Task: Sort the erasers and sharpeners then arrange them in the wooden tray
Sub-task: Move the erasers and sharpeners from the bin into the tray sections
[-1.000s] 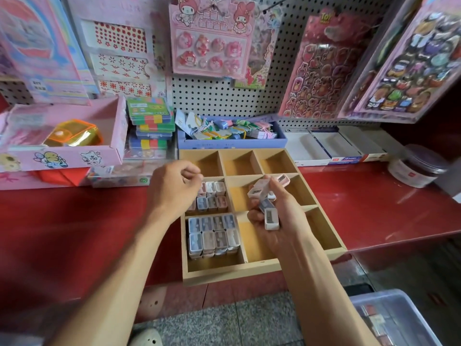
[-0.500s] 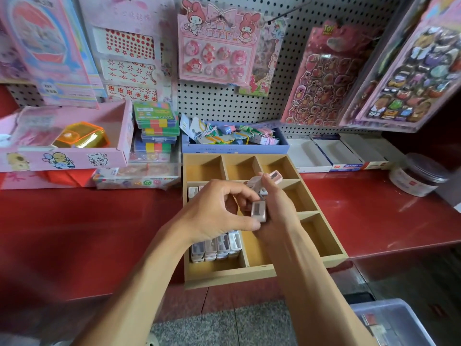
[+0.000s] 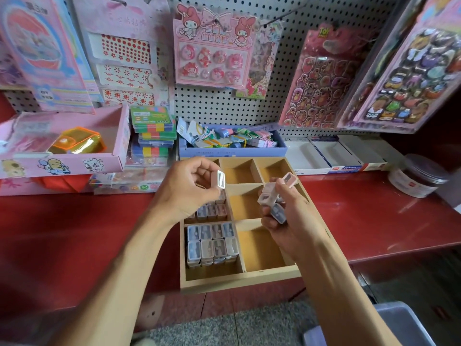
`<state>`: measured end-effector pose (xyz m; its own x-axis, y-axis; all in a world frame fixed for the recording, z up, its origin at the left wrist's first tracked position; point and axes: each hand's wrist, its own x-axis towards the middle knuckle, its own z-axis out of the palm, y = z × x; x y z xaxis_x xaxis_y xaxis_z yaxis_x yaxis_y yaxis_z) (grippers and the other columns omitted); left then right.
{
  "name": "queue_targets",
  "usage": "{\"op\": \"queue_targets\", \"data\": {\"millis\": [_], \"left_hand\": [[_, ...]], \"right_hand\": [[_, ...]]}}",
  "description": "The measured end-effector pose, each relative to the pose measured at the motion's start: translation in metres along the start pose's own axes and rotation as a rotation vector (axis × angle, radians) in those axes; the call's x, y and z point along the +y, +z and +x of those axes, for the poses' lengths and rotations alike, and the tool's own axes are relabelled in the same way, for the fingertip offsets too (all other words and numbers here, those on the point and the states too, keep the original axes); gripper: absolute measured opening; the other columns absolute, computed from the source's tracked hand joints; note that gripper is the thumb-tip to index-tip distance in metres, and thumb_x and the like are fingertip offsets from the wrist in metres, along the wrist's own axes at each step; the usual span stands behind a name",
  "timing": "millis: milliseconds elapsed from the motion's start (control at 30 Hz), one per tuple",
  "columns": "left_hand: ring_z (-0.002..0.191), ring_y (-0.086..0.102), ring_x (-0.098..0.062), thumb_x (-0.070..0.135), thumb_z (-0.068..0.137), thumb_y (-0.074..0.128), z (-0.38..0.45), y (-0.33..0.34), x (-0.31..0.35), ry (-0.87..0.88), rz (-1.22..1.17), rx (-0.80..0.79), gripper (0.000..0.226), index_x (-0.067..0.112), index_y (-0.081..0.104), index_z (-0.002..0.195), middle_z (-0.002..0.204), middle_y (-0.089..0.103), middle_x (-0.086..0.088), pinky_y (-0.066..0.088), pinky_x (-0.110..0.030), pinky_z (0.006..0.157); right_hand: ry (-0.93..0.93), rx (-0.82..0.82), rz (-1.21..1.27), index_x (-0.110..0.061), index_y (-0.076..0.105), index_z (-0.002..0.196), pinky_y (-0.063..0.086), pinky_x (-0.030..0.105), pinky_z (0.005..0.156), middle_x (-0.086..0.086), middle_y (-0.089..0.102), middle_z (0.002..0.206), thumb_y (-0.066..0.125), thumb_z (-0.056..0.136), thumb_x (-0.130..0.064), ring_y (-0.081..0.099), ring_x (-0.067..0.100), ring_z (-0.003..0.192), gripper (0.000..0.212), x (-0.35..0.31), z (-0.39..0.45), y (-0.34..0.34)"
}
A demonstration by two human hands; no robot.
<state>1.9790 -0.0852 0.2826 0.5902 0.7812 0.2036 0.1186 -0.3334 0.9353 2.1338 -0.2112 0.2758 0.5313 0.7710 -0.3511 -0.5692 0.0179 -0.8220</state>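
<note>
A wooden tray (image 3: 239, 279) with several compartments lies on the red counter. Its near-left compartment holds neat rows of small pastel sharpeners (image 3: 212, 242); the middle-left one holds more sharpeners (image 3: 212, 211), partly hidden by my left hand. My left hand (image 3: 185, 189) hovers over the tray's left side and pinches one pale pink sharpener (image 3: 219, 180). My right hand (image 3: 289, 216) is over the tray's right side, gripping a handful of sharpeners (image 3: 273, 198) with one pink piece sticking up at the top.
A blue box (image 3: 232, 152) of small stationery stands just behind the tray. Pink cartons sit at the left, white boxes (image 3: 331, 158) and a lidded jar (image 3: 419, 179) at the right. Sticker packs hang on the pegboard. A grey plastic bin (image 3: 399, 328) stands on the floor below.
My left hand took one sharpener from the bunch in my right hand and drew back to the left with it. My right hand kept the rest.
</note>
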Motion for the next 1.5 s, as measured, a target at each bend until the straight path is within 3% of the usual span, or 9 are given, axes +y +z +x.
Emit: {"op": "queue_targets", "data": {"millis": [233, 367, 533, 700, 900, 1067, 1267, 1367, 1500], "left_hand": [[0.076, 0.067, -0.006, -0.001, 0.067, 0.08, -0.001, 0.013, 0.0, -0.011, 0.083, -0.152, 0.036, 0.022, 0.07, 0.093, 0.084, 0.072, 0.004, 0.052, -0.02, 0.067], [0.082, 0.071, -0.017, 0.001, 0.071, 0.081, 0.0, 0.012, -0.002, -0.056, 0.048, -0.149, 0.034, 0.019, 0.069, 0.097, 0.09, 0.073, 0.0, 0.057, -0.032, 0.07], [0.076, 0.061, -0.001, 0.017, 0.075, 0.081, 0.01, 0.015, -0.017, -0.021, 0.502, -0.15, 0.043, 0.025, 0.07, 0.116, 0.096, 0.062, 0.009, 0.042, -0.018, 0.064], [0.084, 0.05, -0.013, 0.021, 0.076, 0.081, 0.013, 0.021, -0.02, -0.01, 0.709, -0.251, 0.044, 0.025, 0.07, 0.119, 0.095, 0.055, 0.003, 0.028, -0.023, 0.066], [0.1, 0.06, -0.017, 0.011, 0.077, 0.077, 0.016, 0.031, -0.032, -0.014, 0.772, -0.257, 0.044, 0.023, 0.067, 0.119, 0.109, 0.064, 0.003, 0.045, -0.027, 0.082], [0.081, 0.052, -0.01, 0.016, 0.077, 0.08, 0.018, 0.036, -0.039, 0.017, 0.746, -0.216, 0.034, 0.019, 0.068, 0.109, 0.101, 0.061, 0.005, 0.038, -0.024, 0.073], [0.079, 0.057, -0.008, 0.021, 0.074, 0.082, 0.02, 0.029, -0.04, 0.007, 0.713, -0.247, 0.044, 0.025, 0.066, 0.115, 0.098, 0.06, 0.009, 0.039, -0.021, 0.069], [0.077, 0.063, 0.0, 0.02, 0.083, 0.074, 0.022, 0.024, -0.027, -0.017, 0.466, -0.163, 0.03, 0.026, 0.07, 0.111, 0.097, 0.066, 0.015, 0.043, -0.01, 0.065], [0.081, 0.068, -0.014, 0.027, 0.088, 0.07, 0.016, 0.026, 0.002, 0.043, 0.194, -0.145, 0.015, 0.028, 0.074, 0.102, 0.09, 0.073, 0.008, 0.057, -0.033, 0.078]], "right_hand": [[0.025, -0.204, -0.057, -0.016, 0.058, 0.101, 0.027, 0.018, 0.038, 0.006, 0.055, 0.071, 0.049, 0.103, -0.026, 0.045, 0.014, 0.051, 0.013, 0.0, -0.004, 0.028], [0.044, -0.158, -0.026, -0.014, 0.06, 0.106, 0.028, 0.018, 0.038, 0.006, 0.058, 0.069, 0.05, 0.103, -0.025, 0.046, 0.014, 0.051, 0.015, 0.002, -0.001, 0.023], [0.011, -0.074, -0.124, -0.014, 0.063, 0.101, 0.03, 0.019, 0.039, 0.006, 0.058, 0.072, 0.052, 0.103, -0.027, 0.048, 0.013, 0.049, 0.017, -0.004, 0.0, 0.003], [-0.015, -0.028, -0.218, -0.017, 0.061, 0.098, 0.027, 0.02, 0.042, 0.007, 0.054, 0.077, 0.05, 0.104, -0.027, 0.045, 0.013, 0.053, 0.017, -0.011, -0.002, -0.015], [-0.004, -0.035, -0.204, -0.015, 0.06, 0.103, 0.029, 0.019, 0.04, 0.008, 0.051, 0.077, 0.049, 0.105, -0.028, 0.045, 0.013, 0.052, 0.017, -0.01, -0.001, -0.026], [0.01, -0.043, -0.237, -0.015, 0.06, 0.1, 0.031, 0.019, 0.039, 0.007, 0.053, 0.08, 0.051, 0.104, -0.028, 0.045, 0.013, 0.053, 0.017, -0.006, -0.001, -0.027], [0.034, -0.079, -0.319, -0.013, 0.058, 0.104, 0.028, 0.019, 0.041, 0.006, 0.052, 0.081, 0.049, 0.105, -0.028, 0.045, 0.012, 0.054, 0.018, -0.004, 0.001, -0.022], [0.033, -0.111, -0.416, -0.014, 0.06, 0.106, 0.029, 0.018, 0.04, 0.004, 0.053, 0.081, 0.049, 0.105, -0.029, 0.047, 0.011, 0.053, 0.019, -0.002, 0.002, -0.017], [0.029, -0.235, -0.554, -0.015, 0.06, 0.103, 0.027, 0.017, 0.038, 0.005, 0.054, 0.083, 0.05, 0.104, -0.031, 0.047, 0.01, 0.052, 0.019, 0.0, 0.0, -0.003]]}}
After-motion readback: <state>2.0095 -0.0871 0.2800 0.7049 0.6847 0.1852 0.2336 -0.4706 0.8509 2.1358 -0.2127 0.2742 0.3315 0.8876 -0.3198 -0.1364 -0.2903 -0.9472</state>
